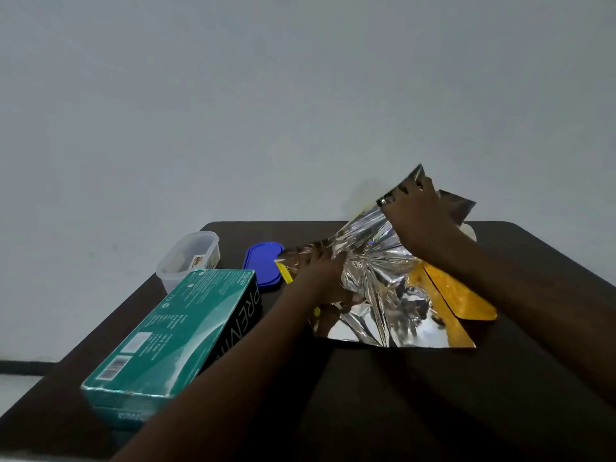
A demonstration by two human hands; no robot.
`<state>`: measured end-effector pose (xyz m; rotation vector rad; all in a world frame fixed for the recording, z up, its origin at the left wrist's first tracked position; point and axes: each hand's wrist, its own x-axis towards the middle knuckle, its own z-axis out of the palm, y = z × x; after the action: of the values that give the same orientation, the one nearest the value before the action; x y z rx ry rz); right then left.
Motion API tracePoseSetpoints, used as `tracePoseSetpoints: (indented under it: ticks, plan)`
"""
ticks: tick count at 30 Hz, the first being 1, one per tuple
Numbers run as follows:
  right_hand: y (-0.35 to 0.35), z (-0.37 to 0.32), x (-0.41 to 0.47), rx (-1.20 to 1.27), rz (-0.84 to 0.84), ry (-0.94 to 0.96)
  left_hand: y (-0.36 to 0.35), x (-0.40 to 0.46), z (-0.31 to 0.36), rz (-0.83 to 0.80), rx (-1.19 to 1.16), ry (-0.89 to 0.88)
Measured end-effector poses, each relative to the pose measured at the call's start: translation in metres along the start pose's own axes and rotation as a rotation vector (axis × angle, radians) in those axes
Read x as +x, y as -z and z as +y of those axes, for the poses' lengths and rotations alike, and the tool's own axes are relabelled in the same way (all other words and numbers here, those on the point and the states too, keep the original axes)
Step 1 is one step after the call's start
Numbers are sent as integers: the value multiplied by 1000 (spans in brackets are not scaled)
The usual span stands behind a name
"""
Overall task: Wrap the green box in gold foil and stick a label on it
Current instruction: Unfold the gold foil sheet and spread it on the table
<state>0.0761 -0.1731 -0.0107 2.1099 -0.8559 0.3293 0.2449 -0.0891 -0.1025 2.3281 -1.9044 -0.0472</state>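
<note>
a dark table (pixel 383 395) fills the lower half of the view, under a plain pale wall (pixel 233 95). at about 9 o'clock from the table's middle lies the green box (pixel 173 331), flat on the tabletop with its barcode end nearest the camera and its black side with white lettering turned toward the foil. it is bare, with no wrapping on it and no label stuck to it. just beyond the box, at 11 o'clock, stands a clear plastic tub (pixel 190 256) with something small and printed inside; what it is cannot be told. beside the tub, toward 12 o'clock, a blue lid (pixel 263 263) lies flat on the table.

next comes the left hand (pixel 321 271), its forearm crossing in front of the box's near corner. its fingers are curled into the crumpled left edge of the gold foil (pixel 383 285) and grip it. the foil sheet lies at 1 o'clock on the table, well apart from the box, its silver side up and creased, with the yellow-gold side showing on a folded flap at its right.

furthest right, the right hand (pixel 416 215) holds the foil's far corner lifted off the table, fingers pinching the raised edge; a ring shows on one finger. a pale object sits behind that wrist, mostly hidden.
</note>
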Motion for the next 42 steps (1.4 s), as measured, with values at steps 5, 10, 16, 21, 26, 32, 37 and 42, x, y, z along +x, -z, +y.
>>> tracePoseSetpoints:
  ticks: [5, 10, 16, 21, 26, 32, 37, 42]
  plan:
    - [-2, 9, 33, -30, 78, 61, 3, -3, 4, -65, -67, -8]
    - [2, -9, 37, 65, 268, 138, 4, -5, -2, -116, 10, 17]
    - [-44, -35, 13, -13, 322, 162, 16, -17, 0, -225, 101, 82]
    - [-63, -39, 20, 142, 116, 73, 24, -29, 9, -274, 99, 83]
    - [-69, -55, 17, 322, -26, -97, 30, -26, 7, -131, 93, 45]
    - [-78, -74, -3, 605, -27, -243, 14, 1, 10, 124, 32, 9]
    - [-113, -87, -32, 672, -330, -210, -12, 11, -5, -48, 0, 109]
    - [-127, -82, -35, 651, -424, -229, -15, 9, -13, -57, 3, 119]
